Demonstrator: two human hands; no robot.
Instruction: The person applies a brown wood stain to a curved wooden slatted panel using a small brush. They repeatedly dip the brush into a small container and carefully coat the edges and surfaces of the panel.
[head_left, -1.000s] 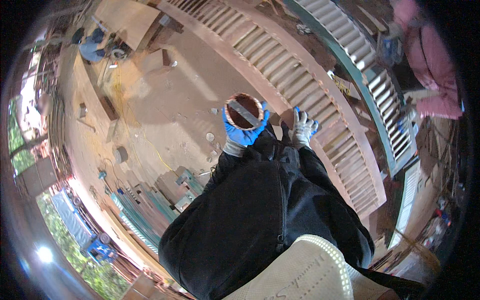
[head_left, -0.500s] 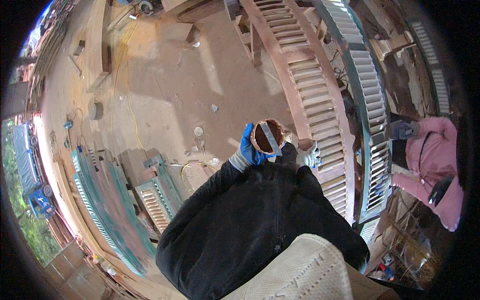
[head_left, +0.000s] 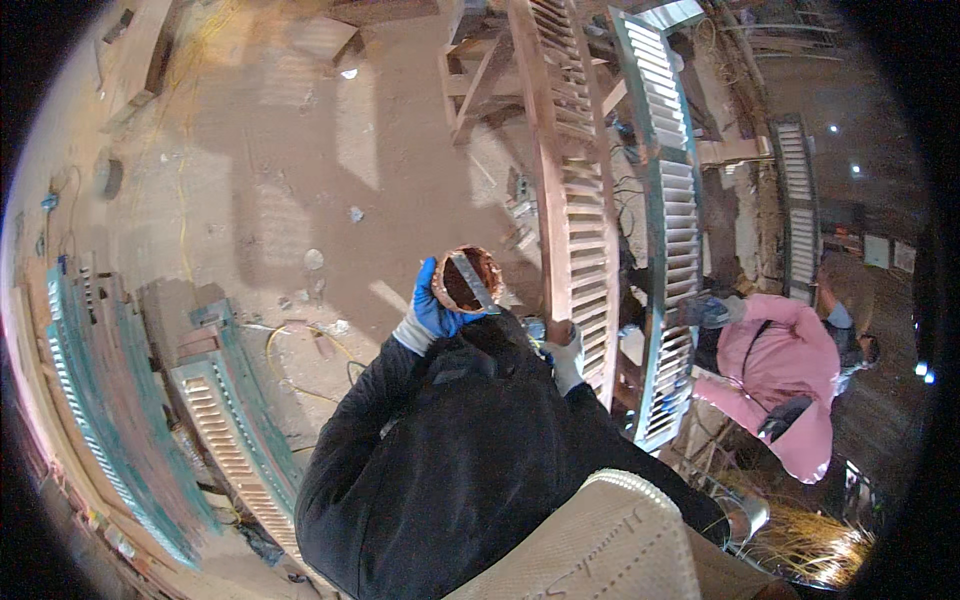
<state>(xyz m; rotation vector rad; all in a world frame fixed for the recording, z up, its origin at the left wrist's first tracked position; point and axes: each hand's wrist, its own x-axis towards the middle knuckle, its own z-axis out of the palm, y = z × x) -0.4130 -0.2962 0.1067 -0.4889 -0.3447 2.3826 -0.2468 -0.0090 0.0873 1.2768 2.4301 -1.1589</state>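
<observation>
My left hand (head_left: 432, 305), in a blue and grey glove, is closed around a round tub (head_left: 440, 290) with a ragged rim and brown stuff inside. Across the tub's mouth lies a flat grey metal strip (head_left: 473, 280). A reddish-brown louvered shutter (head_left: 553, 200) stands just to my right. My right hand (head_left: 566, 355), gloved in pale grey, is closed at that shutter's left edge and appears to grip its frame; the fingertips are partly hidden.
A person in pink (head_left: 780, 350) works at a teal louvered shutter (head_left: 672, 230) on the right. Wooden trestles (head_left: 480, 85) stand ahead. Teal shutters and boards (head_left: 110, 400) lie at left, near a yellow cable (head_left: 275, 365). Scraps litter the dirt floor.
My view has swung right, so the tub and both hands sit further left in it. The brown shutter now looks narrower and more steeply tilted. My left hand keeps hold of the tub.
</observation>
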